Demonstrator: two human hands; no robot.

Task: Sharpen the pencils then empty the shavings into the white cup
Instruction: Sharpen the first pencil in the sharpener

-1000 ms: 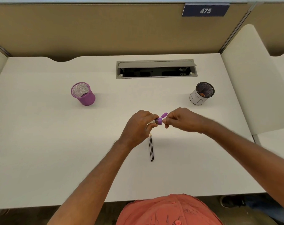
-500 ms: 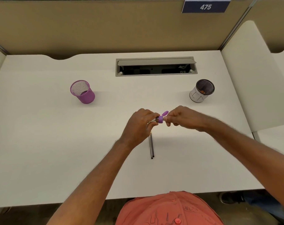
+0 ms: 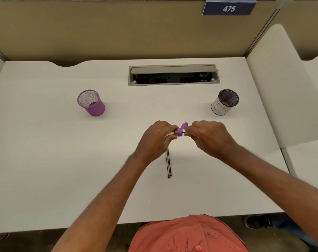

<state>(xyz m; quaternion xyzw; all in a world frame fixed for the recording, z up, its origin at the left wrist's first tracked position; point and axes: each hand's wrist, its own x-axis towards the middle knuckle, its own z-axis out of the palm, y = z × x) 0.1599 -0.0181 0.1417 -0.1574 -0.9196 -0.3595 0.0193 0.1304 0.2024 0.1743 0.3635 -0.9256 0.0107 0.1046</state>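
A small purple plastic sharpener [image 3: 180,131] is pinched by the left hand [image 3: 155,140]; a thin dark pencil [image 3: 184,132] is gripped by the right hand [image 3: 210,138]. If twisted askew, the lead could be snapped.

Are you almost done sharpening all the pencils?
Not yet. The left hand holds the purple sharpener while the right hand works a pencil into it. Two pencils lie on the desk. The white cup already holds something orange; emptying comes last.
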